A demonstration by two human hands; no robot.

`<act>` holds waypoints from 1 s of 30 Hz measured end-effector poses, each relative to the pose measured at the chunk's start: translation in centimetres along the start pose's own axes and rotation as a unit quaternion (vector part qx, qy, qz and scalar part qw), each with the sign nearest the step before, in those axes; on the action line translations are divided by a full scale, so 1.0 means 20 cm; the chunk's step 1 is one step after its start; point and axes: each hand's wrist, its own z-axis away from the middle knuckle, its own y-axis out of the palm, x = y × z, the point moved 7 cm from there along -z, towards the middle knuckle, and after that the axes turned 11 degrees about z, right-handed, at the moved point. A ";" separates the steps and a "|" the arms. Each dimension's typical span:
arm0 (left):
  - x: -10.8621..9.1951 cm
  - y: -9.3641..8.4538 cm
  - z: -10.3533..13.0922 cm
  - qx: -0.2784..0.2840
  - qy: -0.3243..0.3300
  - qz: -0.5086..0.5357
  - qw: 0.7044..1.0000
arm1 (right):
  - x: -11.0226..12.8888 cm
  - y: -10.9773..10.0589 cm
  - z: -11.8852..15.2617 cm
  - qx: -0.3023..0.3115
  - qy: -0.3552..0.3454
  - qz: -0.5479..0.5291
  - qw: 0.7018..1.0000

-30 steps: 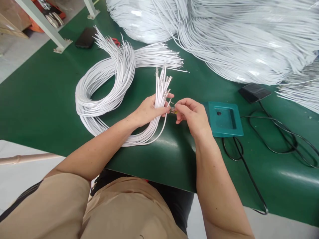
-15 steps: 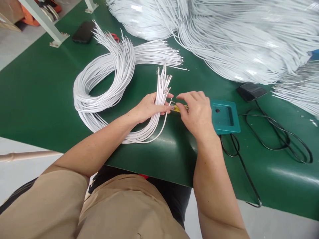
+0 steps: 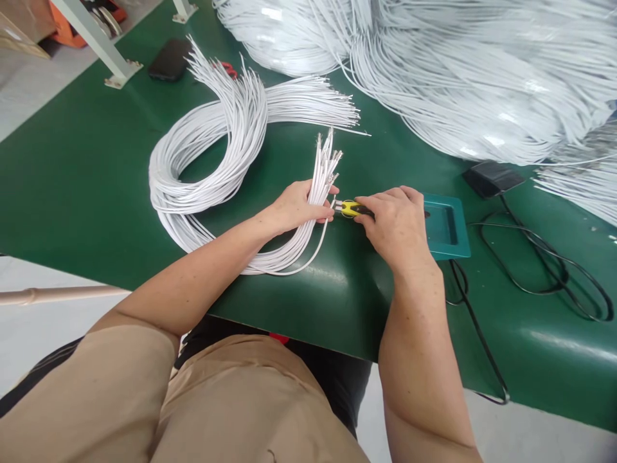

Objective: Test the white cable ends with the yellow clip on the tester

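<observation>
My left hand (image 3: 301, 207) is closed round a bundle of white wires (image 3: 321, 183), whose ends stick up above the fingers. One single wire (image 3: 322, 241) bows out to the right of the bundle, and its tip stands by my fingertips. Between my right hand's (image 3: 393, 222) thumb and fingers is a small yellow-and-black hand tool (image 3: 349, 208) with a metal tip. That tip points left and is close to the single wire's end; whether they touch I cannot tell. The tool's rear part is hidden in my palm.
Coiled white wires (image 3: 164, 167) lie left on the green table (image 3: 72, 186). Large wire heaps (image 3: 463, 83) fill the back right. A teal tray-like device (image 3: 460, 228), a black pedal-like box (image 3: 491, 179) and black cables (image 3: 573, 276) are at right. A dark case (image 3: 168, 59) lies near a metal post (image 3: 99, 45).
My right hand has drawn back slightly to the right and more of the yellow tool shows. My left hand keeps its hold on the wires. The whole view has shifted a little.
</observation>
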 end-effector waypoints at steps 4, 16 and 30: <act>0.01 0.00 -0.02 -0.009 -0.010 -0.042 0.999 | -0.02 0.01 -0.01 0.012 0.017 0.001 1.000; 0.03 0.01 -0.02 -0.026 -0.011 -0.125 0.992 | -0.09 -0.02 0.04 -0.039 0.081 -0.016 0.996; -0.01 -0.05 0.02 0.016 0.030 0.062 0.998 | -0.16 -0.31 0.23 -0.115 0.203 -0.371 0.899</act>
